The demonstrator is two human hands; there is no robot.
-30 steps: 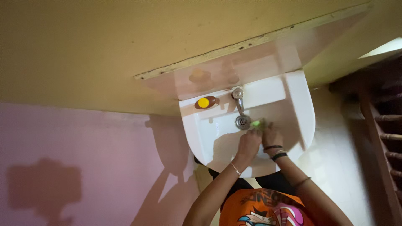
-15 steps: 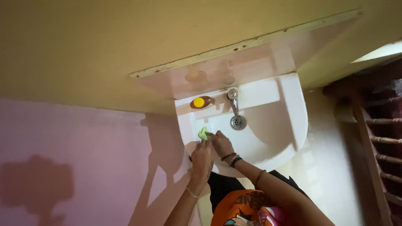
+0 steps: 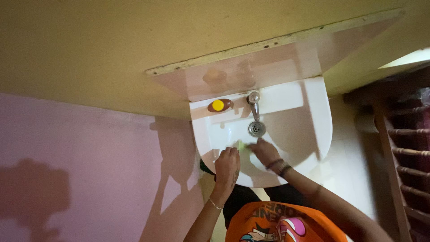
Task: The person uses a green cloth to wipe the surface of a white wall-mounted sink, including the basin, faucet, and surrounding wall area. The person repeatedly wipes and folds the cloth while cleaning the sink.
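Head view looks down onto a white sink (image 3: 313, 134) fixed to the wall, and I see both hands inside or at its bowl. My right hand (image 3: 265, 151) lies flat in the basin with its fingers pressed down on a small green cloth (image 3: 242, 145), which sits on the bowl's floor just below and left of the drain (image 3: 256, 128). My left hand (image 3: 227, 165) rests over the near rim with fingers curled loosely; I cannot tell whether they grip anything, as only the back of the hand shows. Half a second ago the cloth was up against the left wall of the bowl, and a second ago it was right beside the drain under the tap (image 3: 254, 104); now it has come back toward the middle. I judge from this that the wiping is sweeping side to side across the basin, with the far right slope perhaps not yet covered. A brown bottle with a yellow cap (image 3: 219, 105) lies on the back ledge, well apart from both hands and unmoved
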